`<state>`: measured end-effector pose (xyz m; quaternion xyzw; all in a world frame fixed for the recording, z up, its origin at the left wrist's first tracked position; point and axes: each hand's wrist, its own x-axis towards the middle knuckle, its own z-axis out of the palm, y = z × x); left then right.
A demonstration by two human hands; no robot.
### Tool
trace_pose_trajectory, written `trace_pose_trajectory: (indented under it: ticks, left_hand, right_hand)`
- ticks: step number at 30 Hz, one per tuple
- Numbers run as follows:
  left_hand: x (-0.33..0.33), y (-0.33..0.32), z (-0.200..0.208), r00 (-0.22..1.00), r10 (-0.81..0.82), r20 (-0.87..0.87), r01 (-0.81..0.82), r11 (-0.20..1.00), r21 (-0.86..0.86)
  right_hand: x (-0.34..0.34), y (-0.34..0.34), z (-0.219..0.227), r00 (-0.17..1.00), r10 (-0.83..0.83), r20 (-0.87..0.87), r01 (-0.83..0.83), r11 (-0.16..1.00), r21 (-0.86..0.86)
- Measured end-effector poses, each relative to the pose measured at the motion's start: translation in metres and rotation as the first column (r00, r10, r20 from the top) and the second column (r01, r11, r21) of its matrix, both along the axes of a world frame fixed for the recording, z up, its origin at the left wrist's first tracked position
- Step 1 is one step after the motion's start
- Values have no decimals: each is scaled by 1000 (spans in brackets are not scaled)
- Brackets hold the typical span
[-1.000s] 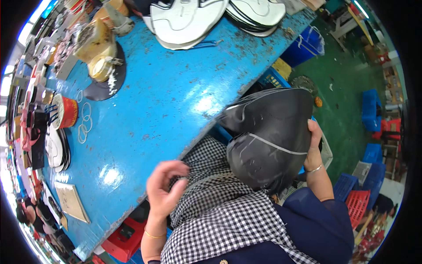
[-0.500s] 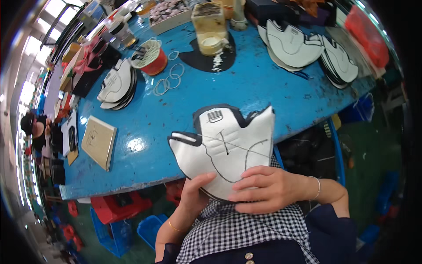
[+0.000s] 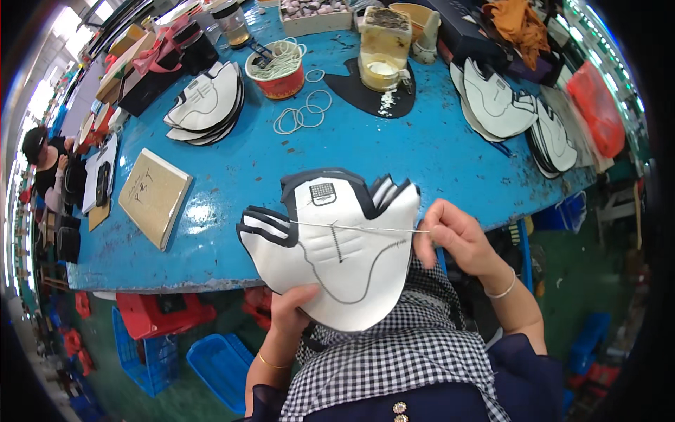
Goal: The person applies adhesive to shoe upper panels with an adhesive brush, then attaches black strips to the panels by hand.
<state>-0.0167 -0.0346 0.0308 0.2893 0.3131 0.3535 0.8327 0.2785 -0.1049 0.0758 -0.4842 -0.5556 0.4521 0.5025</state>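
Observation:
A stack of white shoe uppers [image 3: 351,271] with dark edges and black stitching is held over my lap, at the table's front edge. My left hand [image 3: 292,309] grips its lower left edge, thumb on top and fingers hidden beneath. Across the front runs a thin pale rubber band [image 3: 351,226], stretched taut toward the right. Just beyond the stack's right edge, my right hand [image 3: 453,235] pinches the band's end between thumb and fingers.
On the blue table [image 3: 232,246] stand a red tub of rubber bands [image 3: 278,74], loose bands [image 3: 304,118] and a yellowish glue container [image 3: 385,53]. More upper stacks lie left [image 3: 207,102] and right [image 3: 496,102]. A brown notebook [image 3: 155,197] lies left; a person [image 3: 49,155] sits farther left.
My right hand has left the stack's lower front and moved up and right, pulling the rubber band outward. The stack has shifted slightly left. The view has turned, so the table things appear shifted.

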Motion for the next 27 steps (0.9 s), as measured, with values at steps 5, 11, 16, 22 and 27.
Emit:
trace_pose_trajectory:
  ticks: [5, 11, 16, 22, 27]
  left_hand:
    - [-16, 9, 8, 999, 32, -8, -32, 998, -50]
    - [-35, 20, -13, 973, -97, 210, 103, 994, -20]
    - [-29, 41, -14, 998, 15, 63, -14, 1000, -12]
    - [-24, 63, -22, 990, 89, 111, -85, 996, -34]
    - [-23, 69, -22, 975, 174, 141, -165, 984, -69]
  right_hand:
    - [8, 48, 2, 995, 72, 74, -61, 989, -135]
    - [-12, 169, -2, 961, -59, 271, 61, 998, 1]
    - [-51, 242, -23, 927, 23, 374, -77, 988, 131]
    - [-22, 268, -52, 893, 0, 451, -44, 995, 86]
    - [16, 285, -55, 827, -125, 549, -49, 956, 291]
